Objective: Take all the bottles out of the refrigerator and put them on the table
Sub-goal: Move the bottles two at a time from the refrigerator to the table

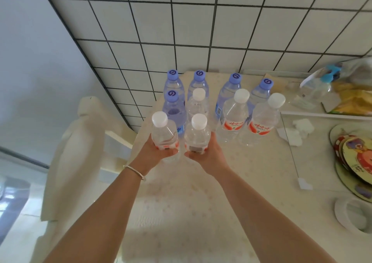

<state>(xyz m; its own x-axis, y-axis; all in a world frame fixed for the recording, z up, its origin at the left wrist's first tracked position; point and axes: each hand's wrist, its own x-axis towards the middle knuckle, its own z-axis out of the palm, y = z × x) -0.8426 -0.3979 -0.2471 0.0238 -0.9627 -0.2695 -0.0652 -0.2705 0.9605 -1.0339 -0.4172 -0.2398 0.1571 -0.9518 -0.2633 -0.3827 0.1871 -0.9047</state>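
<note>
While both arms reach forward over a cream table [201, 212], each of the person's hands holds a clear water bottle upright. The left hand [159, 152] has its fingers wrapped around the lower part of a white-capped bottle [163, 134], and a thin bracelet [134, 172] circles that wrist. Just beside it, the right hand [205, 155] grips a second white-capped bottle [197, 136] the same way, fingers curled around its base. Whether these two bottles touch the tabletop cannot be told.

Behind them, toward the table's far edge against a white tiled wall [201, 31], eight more bottles stand upright and close together. Five have blue caps [172, 74], four in the far row and one in front at the left. Three have white caps [241, 95]; the two on the right carry red and white labels.

Along the table's right edge lie a clear plastic bag [322, 87], some yellow packaging [350, 99], white crumpled tissue [302, 127] and a stack of round patterned plates [354, 158]. A chair draped in pale fabric [74, 152] stands off the table's left edge.
</note>
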